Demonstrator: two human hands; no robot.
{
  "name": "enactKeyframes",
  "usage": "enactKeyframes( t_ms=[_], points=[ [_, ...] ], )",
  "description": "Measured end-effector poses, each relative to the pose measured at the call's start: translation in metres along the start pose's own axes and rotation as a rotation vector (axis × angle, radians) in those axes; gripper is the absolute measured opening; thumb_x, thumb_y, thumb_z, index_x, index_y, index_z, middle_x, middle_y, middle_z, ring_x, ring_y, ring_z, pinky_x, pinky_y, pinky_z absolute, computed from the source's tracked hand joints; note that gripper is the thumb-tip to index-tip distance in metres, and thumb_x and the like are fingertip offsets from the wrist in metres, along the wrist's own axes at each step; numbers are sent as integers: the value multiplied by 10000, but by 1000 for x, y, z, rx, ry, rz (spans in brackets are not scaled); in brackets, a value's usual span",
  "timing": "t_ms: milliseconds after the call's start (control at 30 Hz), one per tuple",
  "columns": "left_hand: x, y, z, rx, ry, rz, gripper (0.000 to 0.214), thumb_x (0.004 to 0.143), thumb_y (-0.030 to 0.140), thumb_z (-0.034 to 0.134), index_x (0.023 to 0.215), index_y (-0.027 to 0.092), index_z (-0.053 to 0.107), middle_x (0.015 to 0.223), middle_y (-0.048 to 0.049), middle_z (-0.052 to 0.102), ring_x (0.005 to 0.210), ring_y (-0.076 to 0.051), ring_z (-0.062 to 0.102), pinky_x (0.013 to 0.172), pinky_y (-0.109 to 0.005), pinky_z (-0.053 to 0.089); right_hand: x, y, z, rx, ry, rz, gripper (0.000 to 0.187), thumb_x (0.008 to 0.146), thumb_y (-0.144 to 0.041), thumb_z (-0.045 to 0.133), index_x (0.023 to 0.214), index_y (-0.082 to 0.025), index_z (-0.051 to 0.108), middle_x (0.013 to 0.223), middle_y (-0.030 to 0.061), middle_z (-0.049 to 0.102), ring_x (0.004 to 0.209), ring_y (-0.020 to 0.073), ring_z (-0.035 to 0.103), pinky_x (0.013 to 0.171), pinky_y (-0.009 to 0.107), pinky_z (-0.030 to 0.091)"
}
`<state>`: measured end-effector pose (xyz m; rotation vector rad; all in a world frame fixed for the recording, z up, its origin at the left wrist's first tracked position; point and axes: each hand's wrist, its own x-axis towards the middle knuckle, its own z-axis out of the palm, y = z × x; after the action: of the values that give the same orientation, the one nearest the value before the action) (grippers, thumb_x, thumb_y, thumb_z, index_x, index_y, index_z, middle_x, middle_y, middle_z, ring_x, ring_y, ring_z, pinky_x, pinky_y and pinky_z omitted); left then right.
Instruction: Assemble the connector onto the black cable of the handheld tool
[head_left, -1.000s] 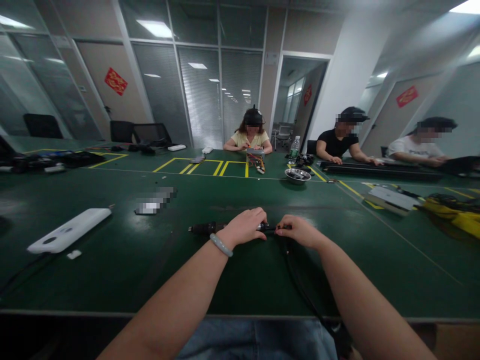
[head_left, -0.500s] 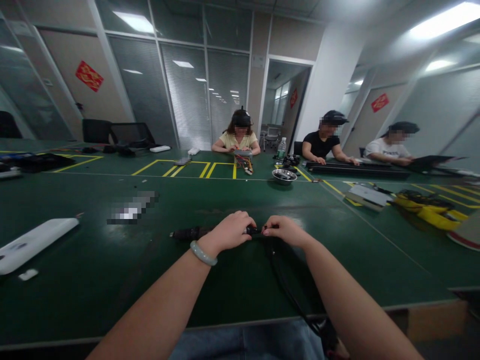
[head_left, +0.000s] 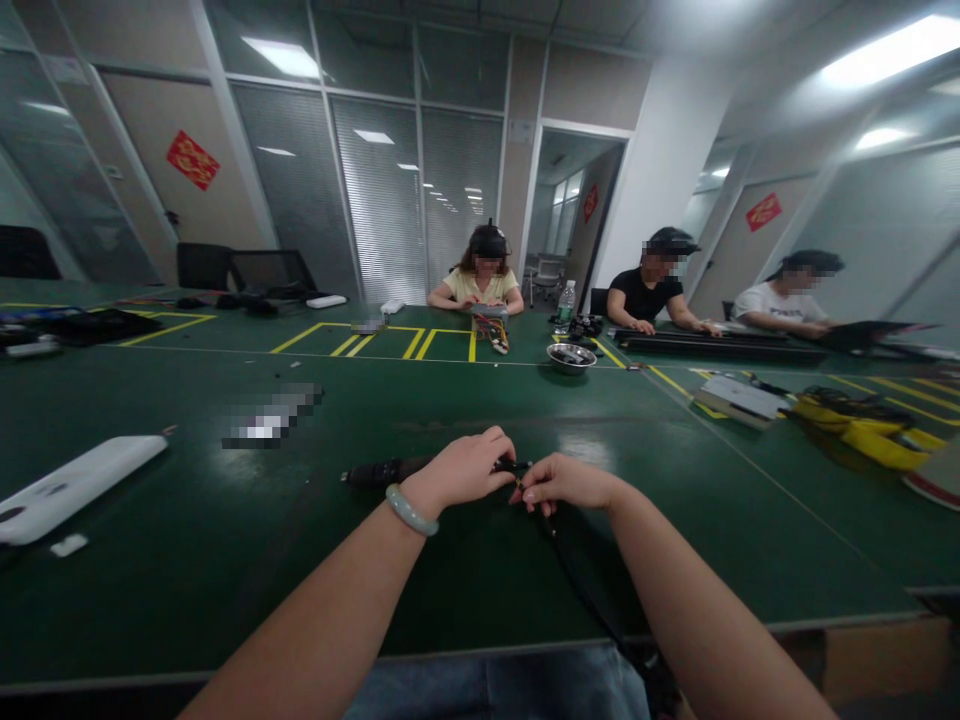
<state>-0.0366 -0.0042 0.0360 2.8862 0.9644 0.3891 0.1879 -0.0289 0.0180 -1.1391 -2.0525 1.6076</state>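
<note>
A black electric screwdriver (head_left: 379, 471) lies across the green table with its metal tip toward the left. My left hand (head_left: 474, 467) is closed around its rear end, and the tail of the tool shows just past the fingertips. Close beside it, my right hand (head_left: 566, 482) pinches the end of a black cable (head_left: 581, 580), where a small gold-coloured bit shows at the fingertips. The cable's end looks apart from the tool's tail. From there the cable runs down over the table's near edge.
A white plastic casing (head_left: 82, 485) and a small white piece (head_left: 69, 545) lie at the left. Farther off stand a metal bowl (head_left: 571, 358) of small parts and a water bottle (head_left: 565, 305). A yellow bundle (head_left: 862, 425) is at the right. Three people sit across the table.
My right hand has shifted slightly down, and the cable's end has come away from the tool's tail. My left hand keeps its hold on the screwdriver. The view has tilted slightly.
</note>
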Motion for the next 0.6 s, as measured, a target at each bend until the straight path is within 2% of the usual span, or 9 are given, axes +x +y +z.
enactKeyframes(
  t_ms=[133, 233, 400, 500, 600],
  points=[
    [-3, 1, -1, -85, -31, -30, 216, 843, 249, 577, 1057, 248, 544, 1024, -16, 613, 946, -192, 589, 808, -289, 439, 0, 3, -4, 26, 17, 25, 361, 772, -430, 707, 998, -148, 722, 835, 38, 692, 623, 96, 614, 596, 198, 496],
    [-4, 2, 0, -98, -52, -48, 225, 824, 220, 593, 1041, 257, 546, 1041, -7, 620, 935, -184, 598, 779, -274, 440, -2, 3, -4, -39, 18, 34, 352, 783, -426, 692, 1015, -163, 726, 831, 36, 698, 610, 98, 622, 548, 179, 475],
    [-2, 7, 1, -84, -79, -53, 302, 769, 319, 678, 1034, 271, 541, 1052, 11, 610, 878, -178, 605, 697, -262, 438, -4, 0, -5, -151, 40, 61, 345, 778, -420, 695, 1034, -193, 736, 825, 27, 711, 584, 97, 624, 447, 147, 384],
    [-1, 10, 3, -58, -39, -72, 253, 811, 349, 612, 1031, 244, 545, 1024, -15, 608, 918, -193, 594, 740, -279, 453, -4, -3, -4, -146, 15, 68, 360, 754, -415, 718, 1042, -201, 740, 837, 21, 712, 569, 87, 608, 446, 145, 377],
    [-4, 11, 6, -2, -66, -79, 248, 804, 372, 592, 991, 211, 576, 995, -55, 605, 939, -221, 585, 785, -307, 464, -5, -5, -4, -131, -59, 83, 363, 736, -402, 738, 1035, -196, 748, 797, 15, 704, 528, 67, 571, 443, 138, 366]
  ],
)
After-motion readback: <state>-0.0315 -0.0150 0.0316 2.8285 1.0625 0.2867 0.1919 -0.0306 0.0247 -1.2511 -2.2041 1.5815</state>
